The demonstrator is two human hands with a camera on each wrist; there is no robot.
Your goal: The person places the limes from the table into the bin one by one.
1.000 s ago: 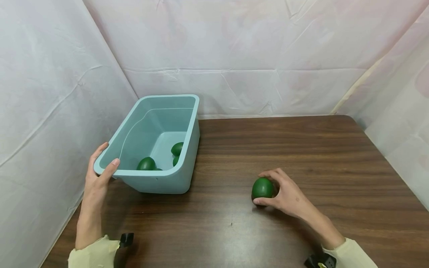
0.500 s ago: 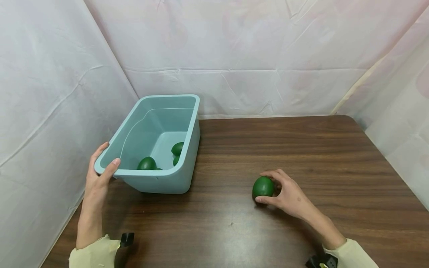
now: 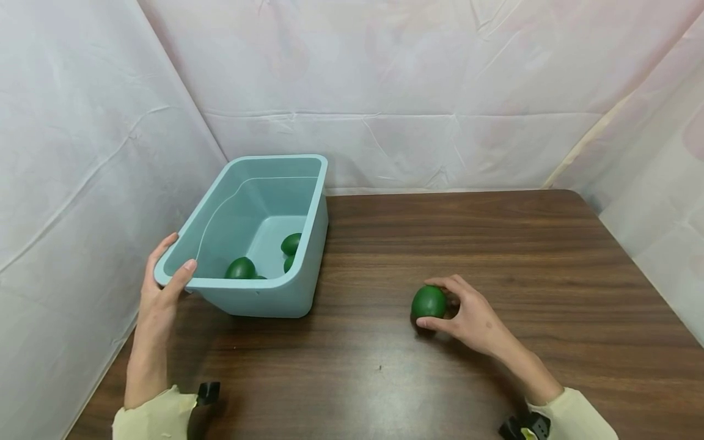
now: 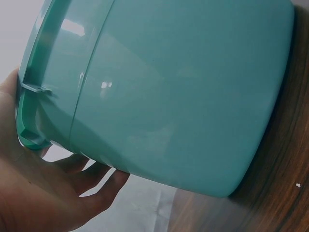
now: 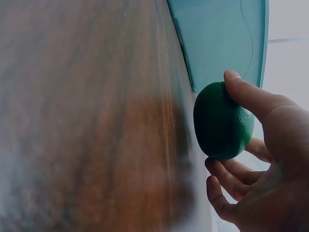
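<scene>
A light teal plastic bin (image 3: pixel 286 293) stands at the left of the brown wooden table (image 3: pixel 495 244). My left hand (image 3: pixel 159 287) grips the bin's near left corner, thumb over the rim; the left wrist view shows the bin wall (image 4: pixel 183 92) with my fingers (image 4: pixel 91 191) under its rim. Three dark green egg-shaped avocados (image 3: pixel 240 268) lie in the bin. My right hand (image 3: pixel 467 315) holds another green avocado (image 3: pixel 428 302) between thumb and fingers, just above the tabletop. In the right wrist view the avocado (image 5: pixel 222 121) sits in my curled fingers (image 5: pixel 246 94).
White wrinkled sheeting (image 3: pixel 385 91) walls in the table at the back, left and right. The table's right edge (image 3: pixel 649 287) runs close to the sheet. Bare wood stretches between the bin and my right hand.
My right hand has closed on the avocado and shifted it slightly up and to the left. The left hand and the bin have stayed put.
</scene>
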